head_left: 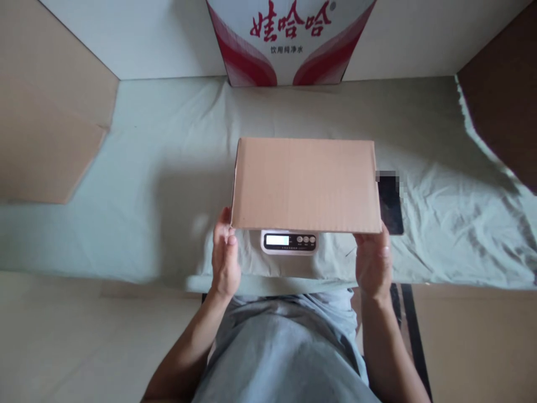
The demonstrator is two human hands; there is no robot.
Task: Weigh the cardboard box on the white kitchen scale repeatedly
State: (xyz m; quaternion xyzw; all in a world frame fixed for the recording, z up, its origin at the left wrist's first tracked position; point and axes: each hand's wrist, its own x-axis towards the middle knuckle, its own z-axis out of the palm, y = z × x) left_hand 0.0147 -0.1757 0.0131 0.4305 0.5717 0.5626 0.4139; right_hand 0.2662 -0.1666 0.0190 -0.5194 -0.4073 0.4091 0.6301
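Observation:
A closed brown cardboard box [306,184] is held level between my two hands over a white digital scale [289,252]. My left hand [225,260] grips the box at its near left corner, with the thumb toward me. At the near right corner, my right hand [375,263] holds it from the side, some fingers hidden under the box. Only the front of the scale shows, with its lit display and round buttons; the rest is covered. Whether the box touches the scale cannot be seen.
A dark phone [390,207] lies right of the box, partly covered by it. A red and white carton [287,61] stands at the back. Large cardboard [50,112] is on the left, a brown panel [503,89] on the right. A pale green cloth [176,129] covers the surface.

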